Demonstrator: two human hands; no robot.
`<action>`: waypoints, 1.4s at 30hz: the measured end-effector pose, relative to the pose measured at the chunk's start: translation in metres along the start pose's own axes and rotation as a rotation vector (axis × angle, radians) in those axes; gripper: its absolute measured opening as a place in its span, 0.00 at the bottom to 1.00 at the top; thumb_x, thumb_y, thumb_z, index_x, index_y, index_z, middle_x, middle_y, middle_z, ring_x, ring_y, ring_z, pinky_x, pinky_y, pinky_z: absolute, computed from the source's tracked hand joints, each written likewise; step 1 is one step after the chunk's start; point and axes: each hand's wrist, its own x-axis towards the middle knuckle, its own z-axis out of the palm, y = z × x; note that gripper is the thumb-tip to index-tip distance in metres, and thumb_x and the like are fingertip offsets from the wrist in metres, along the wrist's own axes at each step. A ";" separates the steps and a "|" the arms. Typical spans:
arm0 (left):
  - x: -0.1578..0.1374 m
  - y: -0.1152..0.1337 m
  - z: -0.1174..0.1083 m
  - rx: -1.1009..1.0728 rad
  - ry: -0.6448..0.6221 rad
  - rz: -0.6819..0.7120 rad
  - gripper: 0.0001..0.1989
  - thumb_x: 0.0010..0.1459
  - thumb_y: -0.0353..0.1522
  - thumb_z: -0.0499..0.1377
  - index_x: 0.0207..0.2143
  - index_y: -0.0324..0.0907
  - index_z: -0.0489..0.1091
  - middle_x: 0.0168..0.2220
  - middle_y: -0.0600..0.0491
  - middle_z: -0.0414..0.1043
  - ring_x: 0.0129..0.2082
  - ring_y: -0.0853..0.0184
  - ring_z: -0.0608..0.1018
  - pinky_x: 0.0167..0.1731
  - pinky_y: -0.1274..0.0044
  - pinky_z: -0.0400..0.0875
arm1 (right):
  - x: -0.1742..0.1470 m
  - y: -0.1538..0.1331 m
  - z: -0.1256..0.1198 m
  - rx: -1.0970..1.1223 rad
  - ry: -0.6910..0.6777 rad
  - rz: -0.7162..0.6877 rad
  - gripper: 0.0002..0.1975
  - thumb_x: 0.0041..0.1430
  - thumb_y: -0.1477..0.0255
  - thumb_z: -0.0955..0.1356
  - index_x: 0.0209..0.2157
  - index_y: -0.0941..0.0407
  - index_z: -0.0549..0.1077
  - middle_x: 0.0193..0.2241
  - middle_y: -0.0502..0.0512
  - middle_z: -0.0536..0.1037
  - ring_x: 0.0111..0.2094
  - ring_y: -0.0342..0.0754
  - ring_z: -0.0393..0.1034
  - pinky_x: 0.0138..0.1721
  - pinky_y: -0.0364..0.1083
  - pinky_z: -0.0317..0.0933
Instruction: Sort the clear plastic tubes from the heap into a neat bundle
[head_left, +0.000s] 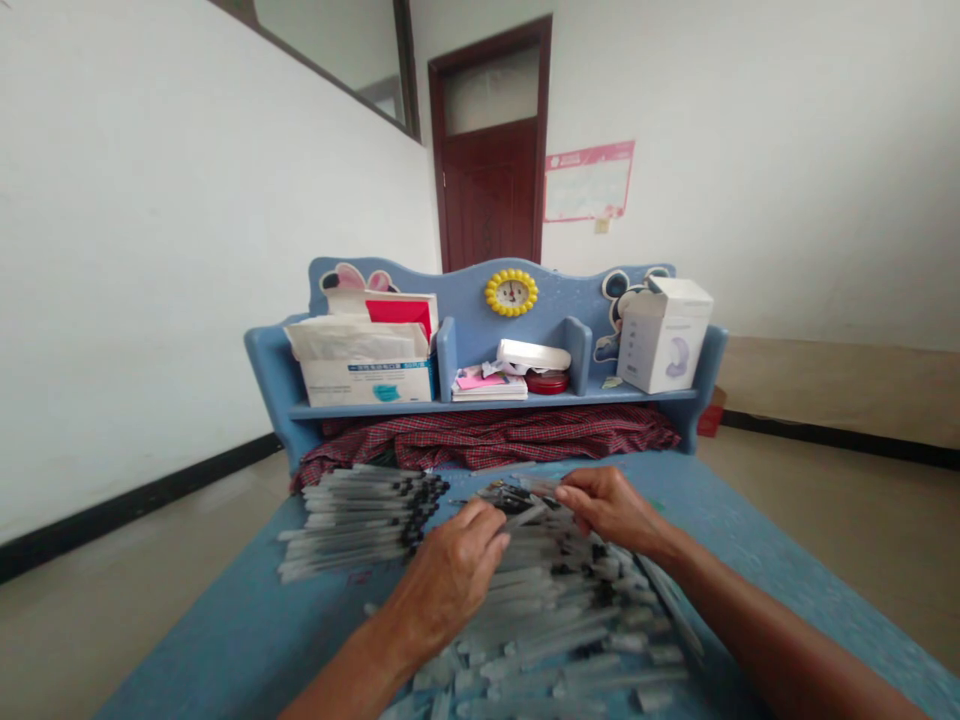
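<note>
Two hands — left hand (pixel 450 575), right hand (pixel 611 510) — each pinch blurred pens (pixel 547 610); pile cut off below

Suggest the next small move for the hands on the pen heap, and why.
Probably lift the clear plastic pen pinched between left hand and right hand onto the aligned stack of pens; the loose heap of pens beneath remains unsorted.

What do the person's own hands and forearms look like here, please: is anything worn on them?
Both are bare. The left hand and right hand have no gloves, and no rings or watch can be seen. No sleeve shows on either forearm up to the picture's lower edge.
</note>
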 end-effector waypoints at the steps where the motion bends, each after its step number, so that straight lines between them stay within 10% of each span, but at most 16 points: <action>1: 0.000 0.001 0.001 0.003 0.005 0.009 0.08 0.61 0.26 0.48 0.36 0.40 0.67 0.34 0.51 0.68 0.35 0.67 0.73 0.36 0.78 0.68 | -0.002 -0.003 0.004 0.048 -0.032 -0.012 0.19 0.58 0.60 0.62 0.20 0.58 0.65 0.13 0.46 0.66 0.14 0.37 0.55 0.16 0.38 0.48; 9: -0.002 -0.001 0.001 0.036 -0.047 0.014 0.09 0.62 0.28 0.46 0.35 0.40 0.66 0.33 0.51 0.67 0.34 0.67 0.72 0.35 0.78 0.68 | -0.005 -0.007 0.010 0.320 -0.097 0.075 0.14 0.54 0.60 0.64 0.25 0.57 0.64 0.14 0.46 0.71 0.11 0.37 0.57 0.12 0.36 0.48; 16: 0.004 -0.030 -0.018 0.201 -0.037 -0.170 0.11 0.61 0.29 0.44 0.35 0.39 0.66 0.34 0.47 0.67 0.34 0.63 0.73 0.36 0.73 0.66 | 0.011 0.019 -0.024 0.257 0.350 0.137 0.14 0.53 0.59 0.62 0.26 0.56 0.61 0.14 0.48 0.71 0.10 0.38 0.57 0.12 0.38 0.46; 20: 0.005 -0.039 -0.021 0.185 0.020 -0.285 0.10 0.58 0.30 0.46 0.31 0.39 0.66 0.31 0.48 0.68 0.31 0.62 0.73 0.33 0.72 0.66 | 0.015 0.034 -0.017 0.127 0.371 0.140 0.12 0.53 0.62 0.60 0.25 0.56 0.62 0.13 0.47 0.69 0.10 0.39 0.56 0.14 0.39 0.48; 26: 0.010 -0.020 -0.018 -0.521 0.096 -0.576 0.08 0.54 0.37 0.54 0.31 0.40 0.65 0.21 0.56 0.70 0.18 0.70 0.71 0.21 0.79 0.65 | 0.007 0.027 -0.004 -0.162 0.287 0.055 0.08 0.47 0.69 0.66 0.20 0.58 0.71 0.14 0.47 0.67 0.18 0.40 0.57 0.21 0.41 0.45; 33: 0.014 0.005 -0.022 -1.209 0.245 -0.620 0.09 0.51 0.33 0.61 0.34 0.37 0.68 0.32 0.49 0.75 0.32 0.66 0.77 0.36 0.75 0.72 | 0.001 0.011 -0.005 -0.308 0.226 0.016 0.14 0.54 0.65 0.63 0.24 0.59 0.74 0.17 0.49 0.68 0.21 0.41 0.58 0.24 0.41 0.46; 42: 0.010 0.027 -0.014 -1.569 0.281 -0.600 0.05 0.55 0.26 0.58 0.36 0.35 0.68 0.41 0.45 0.74 0.40 0.64 0.77 0.43 0.75 0.72 | -0.025 -0.048 0.032 -0.020 -0.181 -0.211 0.20 0.58 0.57 0.62 0.25 0.59 0.69 0.18 0.46 0.63 0.20 0.38 0.54 0.21 0.38 0.46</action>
